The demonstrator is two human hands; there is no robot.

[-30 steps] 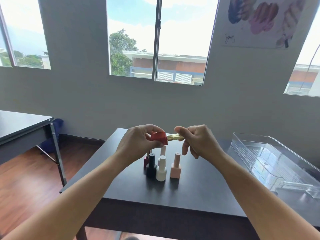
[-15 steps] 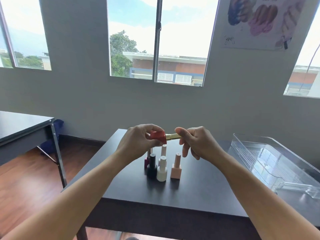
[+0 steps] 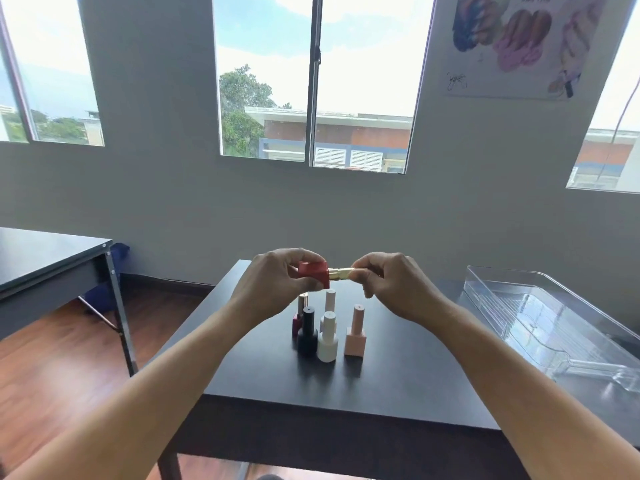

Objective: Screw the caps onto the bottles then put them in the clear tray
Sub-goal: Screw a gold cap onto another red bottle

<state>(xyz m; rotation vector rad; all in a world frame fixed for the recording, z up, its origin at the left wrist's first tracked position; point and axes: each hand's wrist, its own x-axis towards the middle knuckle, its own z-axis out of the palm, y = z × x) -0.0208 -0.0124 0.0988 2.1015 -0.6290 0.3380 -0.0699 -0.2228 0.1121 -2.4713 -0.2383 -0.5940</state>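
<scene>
Red and square, the nail-polish bottle (image 3: 313, 273) lies sideways at the centre of the frame. Our left hand (image 3: 273, 282) grips it with fingers curled round, above the black table (image 3: 398, 375). Our right hand (image 3: 394, 285) pinches the gold cap (image 3: 341, 273), which meets the bottle's neck. We judge the cap is being threaded on. We should hold both on one axis, turn gently from the fingertips and stop once snug, lest it cross-thread. Below stands a cluster of other bottles (image 3: 328, 337), and the clear tray (image 3: 540, 306) sits at the right edge. No label shows on any bottle. The poster (image 3: 519, 46) at upper right bears a scrawl we cannot read.
</scene>
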